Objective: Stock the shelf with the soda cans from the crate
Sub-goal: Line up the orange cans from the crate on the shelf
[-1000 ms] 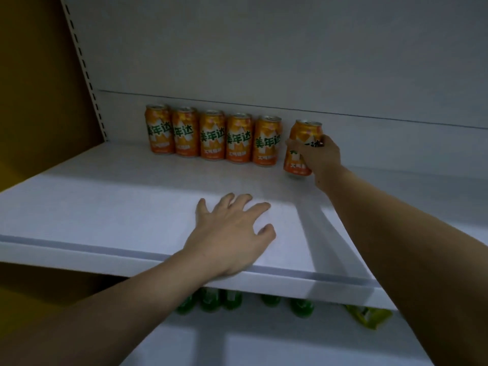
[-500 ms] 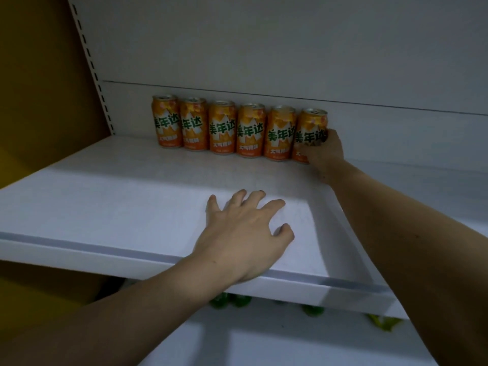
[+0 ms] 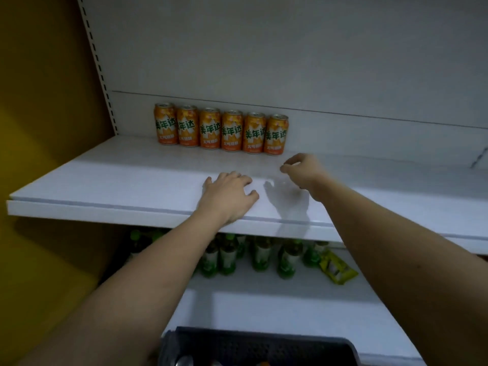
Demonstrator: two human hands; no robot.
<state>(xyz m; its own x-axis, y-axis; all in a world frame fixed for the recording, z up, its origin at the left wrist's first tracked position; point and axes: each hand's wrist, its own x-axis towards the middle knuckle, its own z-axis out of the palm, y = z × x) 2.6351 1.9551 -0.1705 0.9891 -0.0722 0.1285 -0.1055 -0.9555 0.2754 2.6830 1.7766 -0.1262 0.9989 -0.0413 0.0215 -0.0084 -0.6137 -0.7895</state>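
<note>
Several orange soda cans stand in a row at the back of the white shelf; the rightmost can is upright next to its neighbour. My right hand hovers in front of that can, apart from it, fingers loosely curled and holding nothing. My left hand rests flat on the shelf near its front edge, fingers spread. The dark crate shows at the bottom edge, with a can top just visible inside.
Green bottles and a yellow-green packet sit on the shelf below. A yellow wall and a perforated upright bound the shelf on the left. The white back panel rises behind the cans.
My right hand has let go of the rightmost can and drawn back toward me. The can now stands in the row. The view has tilted down, showing the crate.
</note>
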